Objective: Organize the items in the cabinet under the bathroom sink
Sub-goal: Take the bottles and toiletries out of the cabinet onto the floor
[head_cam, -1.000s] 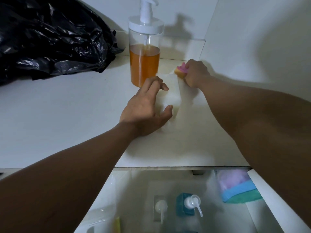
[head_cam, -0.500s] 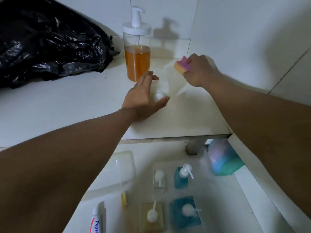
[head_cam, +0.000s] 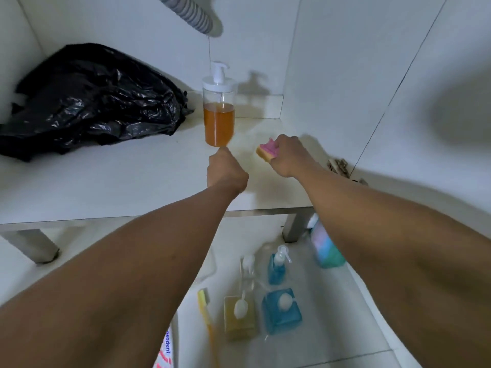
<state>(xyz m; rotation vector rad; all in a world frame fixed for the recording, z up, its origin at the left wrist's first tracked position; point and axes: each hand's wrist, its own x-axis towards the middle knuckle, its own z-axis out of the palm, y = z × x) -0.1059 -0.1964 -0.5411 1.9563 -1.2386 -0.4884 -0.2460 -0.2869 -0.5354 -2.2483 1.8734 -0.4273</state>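
My right hand point(head_cam: 288, 156) grips a pink and yellow sponge point(head_cam: 266, 152) just above the right part of the white cabinet shelf point(head_cam: 106, 187). My left hand point(head_cam: 225, 172) is curled into a fist on the shelf, directly in front of a clear pump bottle of orange liquid point(head_cam: 218, 120). Nothing shows inside the fist. Below the shelf on the floor stand two blue pump bottles point(head_cam: 277, 266) point(head_cam: 283, 306), a yellow one point(head_cam: 239, 316) and a clear one point(head_cam: 248, 264).
A crumpled black plastic bag point(head_cam: 93, 102) fills the shelf's left back. A grey ribbed drain hose point(head_cam: 188, 11) hangs overhead. A small brown clump point(head_cam: 338, 166) lies by the right wall. A yellow toothbrush point(head_cam: 206, 312), toothpaste tube point(head_cam: 166, 349) and pastel pack point(head_cam: 324, 251) sit on the floor.
My left hand went from flat and open on a translucent sheet to a closed fist; the sheet is no longer seen. My right hand drew back with the sponge. The view pulled back.
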